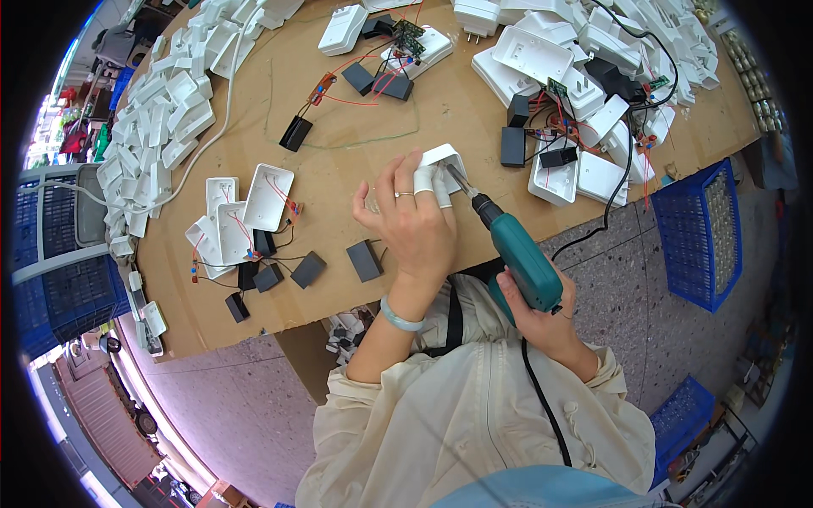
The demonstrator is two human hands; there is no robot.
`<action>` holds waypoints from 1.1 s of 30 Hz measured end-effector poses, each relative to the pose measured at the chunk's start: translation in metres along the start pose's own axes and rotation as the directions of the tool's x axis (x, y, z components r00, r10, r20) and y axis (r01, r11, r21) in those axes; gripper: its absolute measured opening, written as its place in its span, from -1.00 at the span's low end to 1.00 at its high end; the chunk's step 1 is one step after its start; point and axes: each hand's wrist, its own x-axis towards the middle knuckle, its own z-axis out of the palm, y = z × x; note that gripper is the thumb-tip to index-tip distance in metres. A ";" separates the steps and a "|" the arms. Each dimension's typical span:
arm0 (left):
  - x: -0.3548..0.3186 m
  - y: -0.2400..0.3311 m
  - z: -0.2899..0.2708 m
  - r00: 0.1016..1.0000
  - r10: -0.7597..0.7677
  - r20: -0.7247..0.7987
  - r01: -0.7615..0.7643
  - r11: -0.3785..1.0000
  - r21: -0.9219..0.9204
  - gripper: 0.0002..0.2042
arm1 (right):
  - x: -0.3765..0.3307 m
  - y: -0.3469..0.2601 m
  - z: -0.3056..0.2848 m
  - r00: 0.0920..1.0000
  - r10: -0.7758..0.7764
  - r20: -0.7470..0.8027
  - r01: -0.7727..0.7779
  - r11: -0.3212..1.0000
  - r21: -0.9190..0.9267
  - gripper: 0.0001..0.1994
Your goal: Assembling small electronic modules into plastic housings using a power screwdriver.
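My left hand (415, 229), with white wraps on some fingers, a ring and a bangle at the wrist, holds a small white plastic housing (444, 154) on the table. Its fingers partly hide the housing. My right hand (546, 323) is closed around the handle of a green corded power tool (523, 256), shaped like a drill. The slim metal tip (460, 179) of that tool reaches into the housing's open side; the exact contact point is hidden. Left of my left hand, a black box-shaped part (365, 261) lies on the cardboard.
White shells are heaped at the far left (161, 127) and far right (618, 42). Wired black blocks (309, 269) lie beside open housings (269, 199) at left. More wired parts (559, 157) sit at right. Blue crates (699, 237) flank the cardboard-covered table (330, 182). The tool's black cord (542, 389) runs down my front.
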 end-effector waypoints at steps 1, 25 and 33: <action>0.000 0.000 0.001 1.000 -0.001 -0.007 0.001 1.000 -0.018 -0.88 | 0.000 -0.001 0.000 1.000 0.000 0.001 0.000 1.000 0.000 -0.80; 0.002 -0.002 -0.001 1.000 0.003 -0.005 -0.003 1.000 -0.024 -0.81 | -0.015 -0.006 -0.020 0.999 0.030 0.031 -0.032 0.998 0.055 -0.79; 0.003 0.000 -0.002 1.000 -0.024 0.003 0.024 0.999 -0.040 -0.80 | -0.020 -0.012 -0.028 0.997 0.068 0.037 -0.071 0.995 0.072 -0.81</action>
